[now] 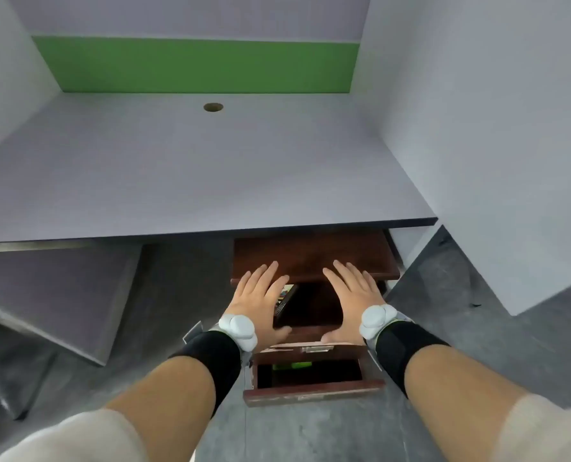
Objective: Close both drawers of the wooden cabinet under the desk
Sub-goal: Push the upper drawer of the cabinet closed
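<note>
A dark wooden cabinet (314, 251) stands under the right part of the grey desk (190, 168). Both its drawers are pulled out. The upper drawer (310, 310) shows a dark inside with a colourful item at its left. The lower drawer (314, 390) sticks out further toward me and holds something green. My left hand (260, 301) and my right hand (352, 296) hover flat over the upper drawer, fingers spread, thumbs at its front panel. Neither hand holds anything.
The desk has a round cable hole (213, 107), a green back panel (194, 66) and grey side walls. A grey panel (54, 295) leans under the desk to the left. The floor (310, 435) is grey.
</note>
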Motion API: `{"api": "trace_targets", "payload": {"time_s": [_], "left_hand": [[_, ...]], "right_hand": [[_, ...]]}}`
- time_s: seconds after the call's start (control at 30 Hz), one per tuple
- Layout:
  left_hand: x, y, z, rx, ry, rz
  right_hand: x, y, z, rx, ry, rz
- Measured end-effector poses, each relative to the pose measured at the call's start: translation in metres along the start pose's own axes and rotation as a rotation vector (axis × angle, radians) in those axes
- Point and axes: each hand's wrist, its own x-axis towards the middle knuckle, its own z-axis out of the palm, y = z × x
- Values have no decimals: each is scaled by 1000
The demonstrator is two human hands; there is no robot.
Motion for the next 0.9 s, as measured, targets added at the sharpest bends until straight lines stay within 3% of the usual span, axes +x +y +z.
{"api": "trace_targets", "payload": {"time_s": [0.2,0.4,0.53,0.9], "left_hand": [[22,-1,41,46,123,1],[32,-12,57,80,138,-9],[37,-15,55,72,232,-42],[51,-23,62,140,114,-50]], "right_hand": [[12,12,43,-76,62,-47],[31,16,54,-89,96,-67],[39,20,55,-99,150,-85],[81,17,44,-71,137,-19]]}}
